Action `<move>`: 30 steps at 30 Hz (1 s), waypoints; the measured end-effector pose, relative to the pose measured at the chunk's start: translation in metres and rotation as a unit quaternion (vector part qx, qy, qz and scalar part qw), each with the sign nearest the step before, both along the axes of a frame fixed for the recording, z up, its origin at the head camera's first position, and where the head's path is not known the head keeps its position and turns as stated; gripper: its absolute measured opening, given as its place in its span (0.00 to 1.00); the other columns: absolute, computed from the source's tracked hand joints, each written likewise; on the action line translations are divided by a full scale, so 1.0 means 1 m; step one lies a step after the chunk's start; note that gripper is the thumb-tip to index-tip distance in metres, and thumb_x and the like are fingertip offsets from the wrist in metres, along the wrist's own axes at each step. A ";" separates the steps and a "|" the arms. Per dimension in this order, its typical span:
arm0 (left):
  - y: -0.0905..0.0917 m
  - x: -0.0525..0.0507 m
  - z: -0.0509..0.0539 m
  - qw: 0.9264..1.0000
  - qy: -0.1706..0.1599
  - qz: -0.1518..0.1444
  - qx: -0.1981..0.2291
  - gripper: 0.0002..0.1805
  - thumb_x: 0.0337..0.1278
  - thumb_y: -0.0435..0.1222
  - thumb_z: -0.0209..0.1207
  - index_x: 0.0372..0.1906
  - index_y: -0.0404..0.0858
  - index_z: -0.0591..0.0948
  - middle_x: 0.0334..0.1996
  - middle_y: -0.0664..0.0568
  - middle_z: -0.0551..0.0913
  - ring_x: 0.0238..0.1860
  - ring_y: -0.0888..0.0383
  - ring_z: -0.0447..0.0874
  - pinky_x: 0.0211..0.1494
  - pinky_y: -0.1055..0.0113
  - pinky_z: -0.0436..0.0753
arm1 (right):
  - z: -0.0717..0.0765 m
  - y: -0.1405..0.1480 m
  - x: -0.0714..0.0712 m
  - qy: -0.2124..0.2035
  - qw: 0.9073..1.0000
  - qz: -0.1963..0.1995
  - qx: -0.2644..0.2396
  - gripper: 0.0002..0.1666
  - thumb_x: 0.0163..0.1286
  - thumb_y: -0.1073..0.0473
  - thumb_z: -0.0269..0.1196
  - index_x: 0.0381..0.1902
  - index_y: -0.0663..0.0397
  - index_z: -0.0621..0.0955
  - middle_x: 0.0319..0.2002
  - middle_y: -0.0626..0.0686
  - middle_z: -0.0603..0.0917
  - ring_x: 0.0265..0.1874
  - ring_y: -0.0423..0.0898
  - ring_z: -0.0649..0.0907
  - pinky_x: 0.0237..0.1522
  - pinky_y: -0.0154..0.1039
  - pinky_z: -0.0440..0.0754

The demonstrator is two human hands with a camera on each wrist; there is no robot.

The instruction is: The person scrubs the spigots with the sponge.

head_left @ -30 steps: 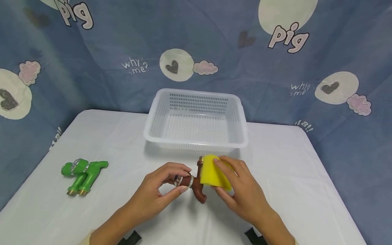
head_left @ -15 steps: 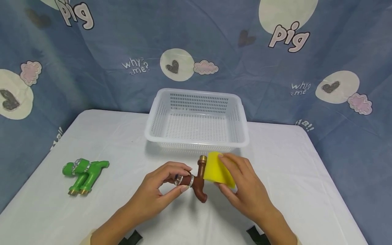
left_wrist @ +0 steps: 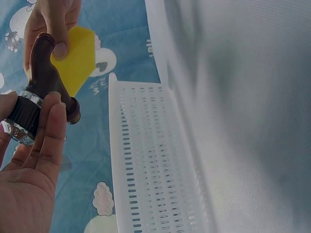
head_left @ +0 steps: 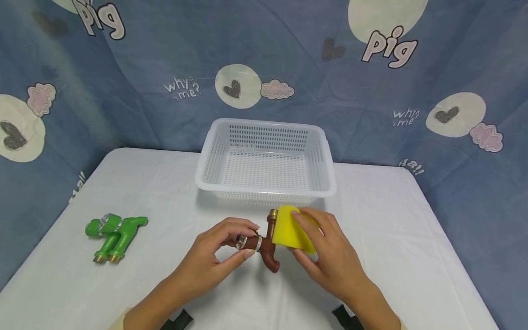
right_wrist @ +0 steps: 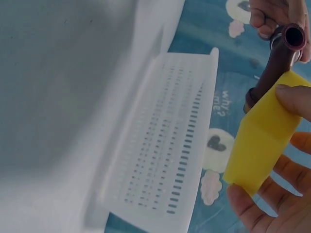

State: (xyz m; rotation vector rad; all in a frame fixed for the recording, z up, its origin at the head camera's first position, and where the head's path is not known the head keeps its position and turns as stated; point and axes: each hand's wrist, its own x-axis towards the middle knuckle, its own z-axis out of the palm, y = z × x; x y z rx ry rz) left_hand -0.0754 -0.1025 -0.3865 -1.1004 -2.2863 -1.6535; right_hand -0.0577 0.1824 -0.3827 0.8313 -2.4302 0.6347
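A brown tap (head_left: 269, 243) with silver bands and a brass-coloured end is held up over the table by the left hand (head_left: 216, 254), whose thumb and fingers pinch its banded end. The right hand (head_left: 330, 252) grips a yellow sponge (head_left: 288, 230) against the side of the tap. In the right wrist view the sponge (right_wrist: 265, 138) lies along the brown pipe (right_wrist: 274, 68), and the tap's round opening faces the camera. The left wrist view shows the left fingertips around the black and silver part (left_wrist: 26, 114). On the left of the table lie green taps (head_left: 115, 233).
A white perforated basket (head_left: 266, 188) stands at the table's back, just beyond the hands. The table has a white cover (head_left: 165, 183), with a blue patterned cloth (head_left: 309, 105) hanging behind it. Black pieces (head_left: 178, 321) show at the near edge.
The right hand and sponge first shifted right along the tap, uncovering its brass end, then came slightly back left. The left hand and tap have hardly moved.
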 end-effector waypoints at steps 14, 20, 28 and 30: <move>-0.001 0.000 0.000 1.000 -0.004 0.000 0.004 0.20 0.65 0.29 0.70 0.56 0.48 0.81 0.59 0.57 0.82 0.53 0.58 0.84 0.49 0.64 0.88 | 0.002 -0.001 0.003 -0.017 1.000 -0.003 -0.007 0.46 0.57 0.61 0.79 0.73 0.51 0.74 0.70 0.54 0.73 0.65 0.54 0.74 0.65 0.42 0.79; 0.000 -0.001 -0.002 1.000 -0.007 0.000 0.001 0.19 0.65 0.29 0.70 0.56 0.49 0.80 0.60 0.56 0.82 0.53 0.59 0.84 0.50 0.64 0.88 | 0.002 -0.002 0.005 -0.013 1.000 0.017 -0.021 0.46 0.57 0.62 0.78 0.73 0.52 0.74 0.69 0.55 0.73 0.64 0.55 0.74 0.68 0.36 0.73; -0.001 0.000 -0.001 1.000 -0.010 0.005 -0.006 0.20 0.65 0.30 0.70 0.56 0.49 0.80 0.60 0.57 0.82 0.53 0.58 0.84 0.50 0.64 0.88 | 0.000 -0.002 0.004 -0.024 0.999 0.031 -0.019 0.44 0.60 0.61 0.76 0.74 0.51 0.73 0.69 0.57 0.74 0.63 0.56 0.75 0.68 0.38 0.73; 0.000 0.000 -0.001 1.000 -0.009 0.005 -0.006 0.20 0.64 0.29 0.70 0.56 0.49 0.80 0.60 0.57 0.82 0.53 0.58 0.84 0.49 0.64 0.88 | -0.001 -0.001 0.003 -0.020 0.999 0.024 -0.013 0.45 0.59 0.62 0.77 0.74 0.49 0.74 0.69 0.57 0.74 0.63 0.56 0.75 0.65 0.41 0.77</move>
